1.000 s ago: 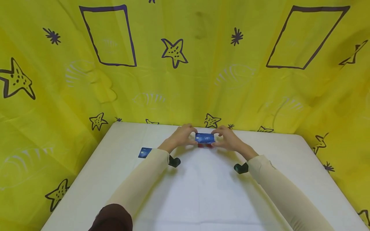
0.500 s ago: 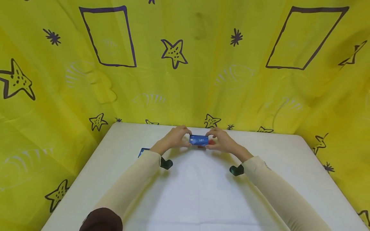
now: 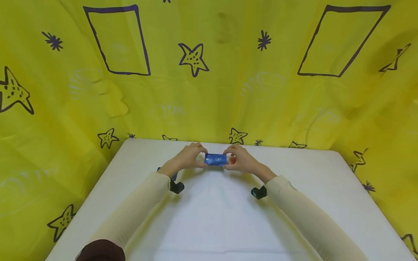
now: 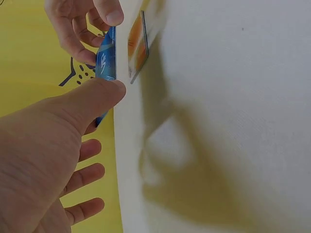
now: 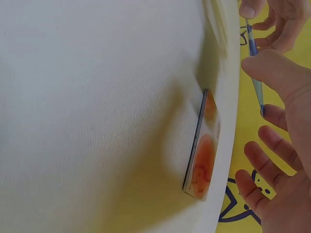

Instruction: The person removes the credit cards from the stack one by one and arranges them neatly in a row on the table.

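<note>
Both hands hold a blue card (image 3: 215,160) marked VIP between them, raised above the table near its far edge. My left hand (image 3: 189,157) pinches the card's left end between thumb and finger, its other fingers spread apart in the left wrist view. At the opposite end, the thumb and finger of my right hand (image 3: 243,161) pinch the card by its edges. Below it, a card with orange-red ovals (image 5: 201,155) lies on the table, mostly hidden behind the right hand in the head view. A second blue card (image 3: 174,176) is largely covered by the left wrist.
The white table (image 3: 225,224) meets a yellow curtain (image 3: 222,101) printed with starfish along its back and sides. Dark wrist-worn pieces (image 3: 259,192) stick out from the cuffs, and the forearms' shadows fall on the tabletop.
Both hands have moved left together with the VIP card, which has slid off to the left of the red card. The left wrist now covers more of the second blue card.
</note>
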Tool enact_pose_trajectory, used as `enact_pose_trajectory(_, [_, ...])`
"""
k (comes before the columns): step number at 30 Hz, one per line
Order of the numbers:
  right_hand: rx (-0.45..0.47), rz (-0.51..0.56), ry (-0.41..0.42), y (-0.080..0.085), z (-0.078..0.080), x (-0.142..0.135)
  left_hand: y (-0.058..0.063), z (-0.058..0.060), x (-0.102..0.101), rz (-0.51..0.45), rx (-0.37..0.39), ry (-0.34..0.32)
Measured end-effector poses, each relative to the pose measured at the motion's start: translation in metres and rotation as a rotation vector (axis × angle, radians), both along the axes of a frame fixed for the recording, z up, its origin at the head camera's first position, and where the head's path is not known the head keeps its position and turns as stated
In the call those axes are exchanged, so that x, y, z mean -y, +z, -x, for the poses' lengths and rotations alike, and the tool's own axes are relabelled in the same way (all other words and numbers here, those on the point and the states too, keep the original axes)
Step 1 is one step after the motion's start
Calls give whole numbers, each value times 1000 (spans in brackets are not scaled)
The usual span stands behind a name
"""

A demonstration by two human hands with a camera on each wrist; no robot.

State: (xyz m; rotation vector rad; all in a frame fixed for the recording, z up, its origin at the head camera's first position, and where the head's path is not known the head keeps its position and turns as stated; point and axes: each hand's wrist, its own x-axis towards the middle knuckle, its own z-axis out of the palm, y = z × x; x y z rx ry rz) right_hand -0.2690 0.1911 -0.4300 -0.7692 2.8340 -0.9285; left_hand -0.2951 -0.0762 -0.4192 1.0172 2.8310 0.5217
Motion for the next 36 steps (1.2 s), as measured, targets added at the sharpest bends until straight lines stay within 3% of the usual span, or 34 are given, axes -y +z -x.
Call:
enact_pose_trajectory(11, [-30,2,52,3,-2,24,4,-7,28,6,-26,-9])
enact_pose_trajectory(36, [4,-5,67,-3,-3,70,3,-25,76,-35,38,56])
